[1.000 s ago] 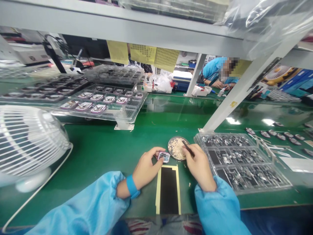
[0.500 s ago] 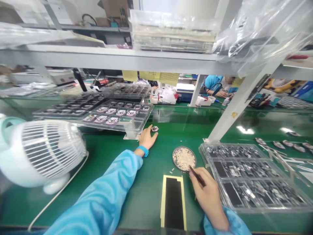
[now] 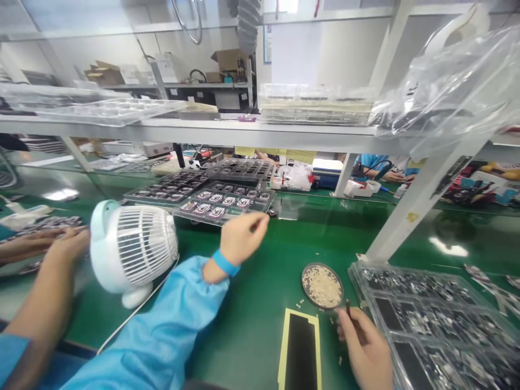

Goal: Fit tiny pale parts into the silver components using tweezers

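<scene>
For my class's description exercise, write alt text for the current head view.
The right hand holds a dark tool beside a dish of pale bits on a green table; the left hand is near a tray of parts.

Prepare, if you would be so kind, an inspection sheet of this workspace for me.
Surface: green bench top; some pale bits lie loose by the dish.
Job's things: pale bits in a round dish; yellow-edged black panel; divided parts tray; clear case tray.
Clutter: white desk fan; crumpled clear plastic by the overhead shelf.
Grips: left grip curled near the clear case tray, contents unclear; right grip closed on a slim dark tool.
Cables: white cord running from beside the fan toward the lower left.
Surroundings: a co-worker's forearm left of the fan; another person's blue sleeve beyond the bench.
</scene>
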The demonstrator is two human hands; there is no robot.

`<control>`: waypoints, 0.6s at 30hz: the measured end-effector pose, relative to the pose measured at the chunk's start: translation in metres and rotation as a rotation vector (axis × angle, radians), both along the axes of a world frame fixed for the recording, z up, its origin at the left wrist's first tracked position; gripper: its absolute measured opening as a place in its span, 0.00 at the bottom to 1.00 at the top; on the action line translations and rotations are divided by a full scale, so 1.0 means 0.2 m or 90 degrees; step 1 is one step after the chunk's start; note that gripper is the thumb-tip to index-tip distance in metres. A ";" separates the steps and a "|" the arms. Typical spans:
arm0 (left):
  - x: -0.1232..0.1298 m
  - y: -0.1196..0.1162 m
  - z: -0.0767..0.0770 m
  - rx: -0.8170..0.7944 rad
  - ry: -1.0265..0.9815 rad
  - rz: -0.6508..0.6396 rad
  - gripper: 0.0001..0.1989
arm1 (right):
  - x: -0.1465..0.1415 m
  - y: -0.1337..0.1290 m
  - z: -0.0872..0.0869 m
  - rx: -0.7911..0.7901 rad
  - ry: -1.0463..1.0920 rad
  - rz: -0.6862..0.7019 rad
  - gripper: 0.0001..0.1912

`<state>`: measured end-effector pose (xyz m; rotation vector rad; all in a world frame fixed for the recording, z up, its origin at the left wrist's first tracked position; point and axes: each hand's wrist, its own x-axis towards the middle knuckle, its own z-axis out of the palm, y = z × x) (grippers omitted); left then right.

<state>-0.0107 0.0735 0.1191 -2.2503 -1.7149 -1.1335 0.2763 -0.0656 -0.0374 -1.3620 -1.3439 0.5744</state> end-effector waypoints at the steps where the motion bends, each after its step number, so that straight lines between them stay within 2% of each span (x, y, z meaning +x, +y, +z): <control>1: -0.06 0.09 0.08 -0.056 0.070 0.077 0.16 | 0.00 0.00 0.00 -0.021 0.000 0.009 0.14; 4: -0.21 0.35 0.27 -0.152 0.132 0.148 0.13 | -0.01 0.01 0.01 -0.041 -0.026 0.037 0.17; 7: -0.28 0.54 0.36 -0.263 0.194 0.162 0.08 | -0.02 0.02 0.04 -0.028 -0.046 0.057 0.20; 10: -0.26 0.62 0.41 -0.334 0.244 0.157 0.12 | -0.02 0.01 0.06 -0.047 -0.040 0.035 0.22; 13: -0.21 0.65 0.43 -0.359 0.269 0.161 0.15 | -0.01 0.00 0.05 -0.125 0.007 -0.010 0.24; 15: -0.18 0.65 0.42 -0.354 0.269 0.159 0.15 | -0.02 0.00 0.04 -0.160 0.066 -0.009 0.25; 18: -0.19 0.61 0.38 -0.311 0.241 0.141 0.16 | -0.03 0.00 0.03 -0.155 0.187 0.028 0.24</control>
